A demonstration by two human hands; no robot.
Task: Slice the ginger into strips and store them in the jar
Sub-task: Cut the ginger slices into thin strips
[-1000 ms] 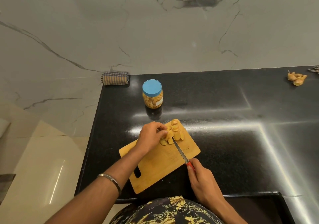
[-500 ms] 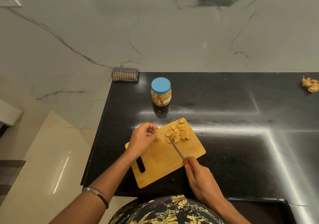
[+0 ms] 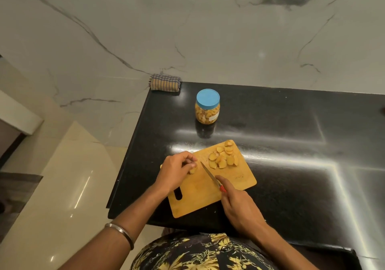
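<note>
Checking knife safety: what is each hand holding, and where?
Right hand grips the knife by its red handle. Left hand pinches a ginger piece at its fingertips on the cutting board.

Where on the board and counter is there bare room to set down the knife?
Bare board lies right of the knife, below the slices. Bare counter stretches right of the board and jar. It is crowded between the left hand and the slices.

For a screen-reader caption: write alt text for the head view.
On a wooden cutting board, the left hand pinches a ginger piece while the right hand holds a red-handled knife beside it. Ginger slices lie farther back; a blue-lidded jar stands behind.
</note>
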